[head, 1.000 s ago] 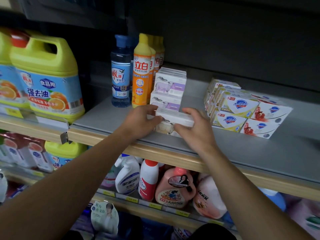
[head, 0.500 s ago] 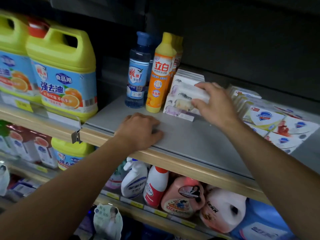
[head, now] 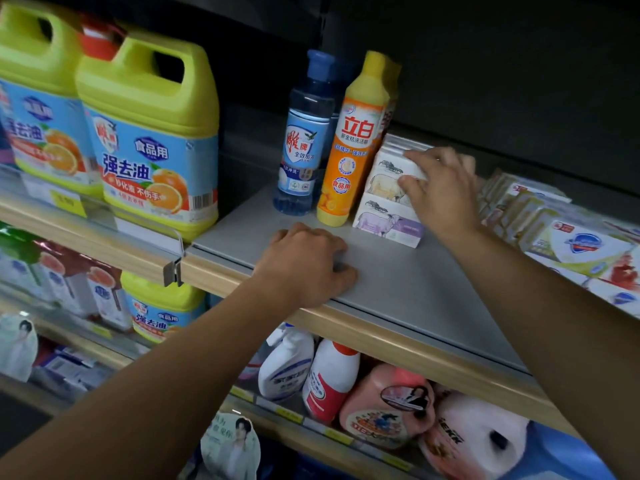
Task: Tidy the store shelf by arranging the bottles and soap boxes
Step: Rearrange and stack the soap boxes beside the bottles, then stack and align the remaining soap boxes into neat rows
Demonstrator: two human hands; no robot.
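A stack of white soap boxes with animal drawings stands on the grey shelf [head: 398,285], right of an orange-and-yellow detergent bottle [head: 353,150] and a blue clear bottle [head: 304,143]. My right hand [head: 443,192] holds the top soap box [head: 386,176], fingers over its top and thumb on its front face. It sits above a purple-marked soap box [head: 388,225]. My left hand [head: 304,265] rests on the shelf's front part with loosely bent fingers, holding nothing.
A cluster of yellow and red wrapped soap boxes [head: 568,240] lies to the right. Large yellow-green detergent jugs [head: 149,133] fill the left shelf. Spray bottles and pink jugs [head: 332,375] stand on the shelf below. A wooden lip edges the shelf front.
My right hand lifted the soap box from the shelf front onto the stack beside the orange bottle. My left hand let go of it and settled on the shelf.
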